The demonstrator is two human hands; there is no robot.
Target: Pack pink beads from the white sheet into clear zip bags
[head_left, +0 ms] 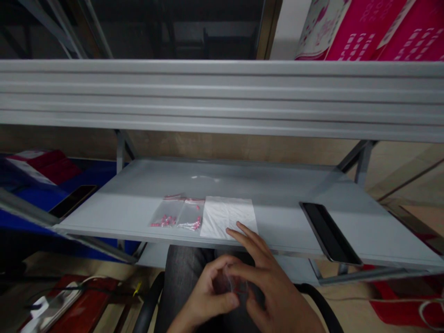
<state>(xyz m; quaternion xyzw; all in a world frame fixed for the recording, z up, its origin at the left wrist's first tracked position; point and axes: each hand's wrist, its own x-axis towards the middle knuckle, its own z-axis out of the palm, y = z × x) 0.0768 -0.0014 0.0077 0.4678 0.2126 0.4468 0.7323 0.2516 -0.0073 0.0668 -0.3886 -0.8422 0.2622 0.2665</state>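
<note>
Over my lap, in front of the shelf's edge, both hands are close together around a small clear plastic item (240, 286); its exact kind is hard to make out. My left hand (206, 296) curls round it from the left, thumb and forefinger bent in. From the other side, my right hand (274, 282) pinches it with thumb and forefinger, while its other fingers stretch toward a white tissue-like sheet (222, 215). Left of the sheet lie two clear zip bags, one (164, 212) beside the other (191, 214), with small pink pieces inside.
A dark shallow tray (329, 233) lies on the right of the grey tabletop (277, 185). A thick metal beam (222, 99) crosses above. At left are a phone (72, 202) and pink boxes (46, 164). A power strip (53, 307) sits low left.
</note>
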